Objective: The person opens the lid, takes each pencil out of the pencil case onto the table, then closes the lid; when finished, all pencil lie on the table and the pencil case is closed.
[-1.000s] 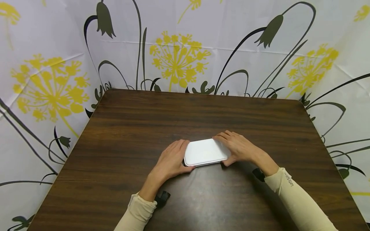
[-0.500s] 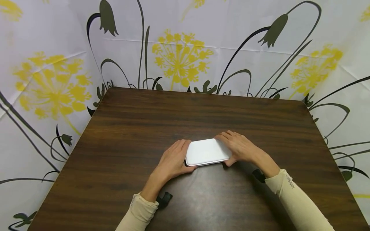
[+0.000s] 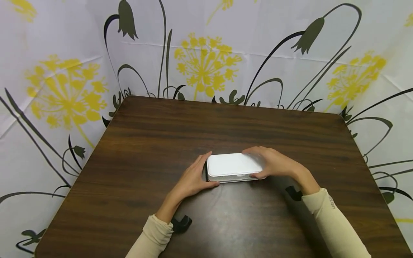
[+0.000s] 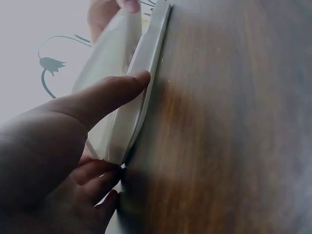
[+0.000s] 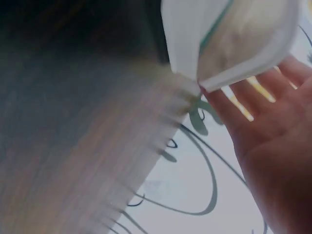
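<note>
Left fingers (image 4: pixel 117 91), right fingers (image 5: pixel 221 110): clamped on white case (image 3: pixel 233 165) | wood-grain table (image 3: pixel 167 136) | flowered backdrop (image 3: pixel 145 57)

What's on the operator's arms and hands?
Cream fabric sleeves reach down to both wrists, with small dark lettering on the right one. A small black blocky device sits at each wrist. Left hand and right hand: no gloves.

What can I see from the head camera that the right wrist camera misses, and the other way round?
Only the head view shows the left hand and both cream sleeves. Only the right wrist view shows a thin teal line along the white box. Both show that box, the right hand, the brown table and the patterned backdrop.
</note>
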{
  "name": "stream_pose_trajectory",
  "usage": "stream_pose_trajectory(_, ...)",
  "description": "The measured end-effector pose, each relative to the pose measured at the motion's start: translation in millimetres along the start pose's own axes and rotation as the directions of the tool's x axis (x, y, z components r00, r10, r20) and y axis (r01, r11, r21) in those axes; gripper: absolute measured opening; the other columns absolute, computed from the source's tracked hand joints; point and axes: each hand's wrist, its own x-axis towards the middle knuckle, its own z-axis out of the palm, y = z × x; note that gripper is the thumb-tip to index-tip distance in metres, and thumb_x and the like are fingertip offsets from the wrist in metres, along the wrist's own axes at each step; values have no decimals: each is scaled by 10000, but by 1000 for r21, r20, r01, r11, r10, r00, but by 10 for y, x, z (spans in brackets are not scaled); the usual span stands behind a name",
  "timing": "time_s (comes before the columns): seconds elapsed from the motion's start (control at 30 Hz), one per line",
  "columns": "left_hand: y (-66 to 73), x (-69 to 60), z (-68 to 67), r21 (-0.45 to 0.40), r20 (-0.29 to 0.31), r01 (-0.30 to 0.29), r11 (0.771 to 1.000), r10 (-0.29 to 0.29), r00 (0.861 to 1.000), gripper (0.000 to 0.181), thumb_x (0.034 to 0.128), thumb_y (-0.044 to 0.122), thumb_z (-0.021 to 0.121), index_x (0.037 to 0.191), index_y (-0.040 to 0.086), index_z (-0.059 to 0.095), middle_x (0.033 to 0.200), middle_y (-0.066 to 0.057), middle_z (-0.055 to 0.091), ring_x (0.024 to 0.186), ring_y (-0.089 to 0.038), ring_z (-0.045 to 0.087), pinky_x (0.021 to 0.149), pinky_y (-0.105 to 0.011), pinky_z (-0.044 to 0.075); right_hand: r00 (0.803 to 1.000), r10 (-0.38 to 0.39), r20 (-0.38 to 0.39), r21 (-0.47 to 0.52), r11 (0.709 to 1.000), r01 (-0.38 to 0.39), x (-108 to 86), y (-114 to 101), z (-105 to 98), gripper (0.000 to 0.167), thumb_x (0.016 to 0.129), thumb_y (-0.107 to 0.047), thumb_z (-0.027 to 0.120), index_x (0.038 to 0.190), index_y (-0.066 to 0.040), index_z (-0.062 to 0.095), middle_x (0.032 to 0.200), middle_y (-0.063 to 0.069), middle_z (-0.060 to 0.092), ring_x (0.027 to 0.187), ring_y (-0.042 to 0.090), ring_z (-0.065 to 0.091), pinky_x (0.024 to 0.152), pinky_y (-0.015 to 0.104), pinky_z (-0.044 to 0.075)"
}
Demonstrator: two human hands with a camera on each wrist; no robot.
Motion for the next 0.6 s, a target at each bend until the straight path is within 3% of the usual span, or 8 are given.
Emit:
stream_pose_trajectory(0.17, -14, -16, 36, -62, -2, 18, 998, -18, 1000, 1117, 716, 448, 869, 1575, 183, 206, 1531, -71, 348, 1360, -276, 384, 1025, -517, 375, 997, -17, -73, 175, 984, 30, -46, 27, -109, 513, 786, -372, 834, 1236, -216, 642, 1291, -29, 616, 1157, 139, 560, 932, 439, 452)
stream_pose_trajectory(0.33, -35, -25, 76, -106, -42, -1, 994, -4, 999, 1161, 703, 400, 890, 1580, 156, 168, 1521, -81, 378, 1372, -254, 368, 1055, -498, 349, 983, 32, -182, 293, 956, 23, -41, 3, -189, 307, 825, -248, 811, 1111, -217, 704, 1094, -70, 690, 986, 146, 636, 872, 376, 487)
stream_pose_trajectory(0.4, -45, -14, 84, -120, -59, -13, 993, 6, 998, 1189, 697, 376, 899, 1579, 134, 139, 1499, -81, 411, 1364, -234, 378, 1061, -480, 345, 966, 73, -247, 323, 946, 11, 4, -44, -220, 237, 852, -177, 785, 1080, -189, 722, 1043, -50, 703, 921, 168, 649, 809, 352, 510)
stream_pose_trajectory(0.5, -60, -9, 92, -138, -74, -29, 990, 19, 997, 1208, 704, 351, 899, 1573, 100, 99, 1490, -70, 425, 1381, -207, 348, 1078, -465, 323, 926, 130, -355, 332, 943, -6, 120, -200, -291, 184, 883, -96, 744, 1066, -113, 737, 1025, 17, 714, 892, 202, 643, 751, 332, 501)
stream_pose_trajectory(0.6, -64, -20, 102, -148, -77, -25, 989, 14, 997, 1171, 727, 347, 883, 1563, 86, 104, 1525, -62, 376, 1411, -197, 286, 1092, -464, 300, 882, 157, -445, 303, 953, -17, 303, -127, -288, 169, 891, -100, 734, 1058, -110, 755, 1031, 8, 719, 909, 178, 629, 732, 342, 469)
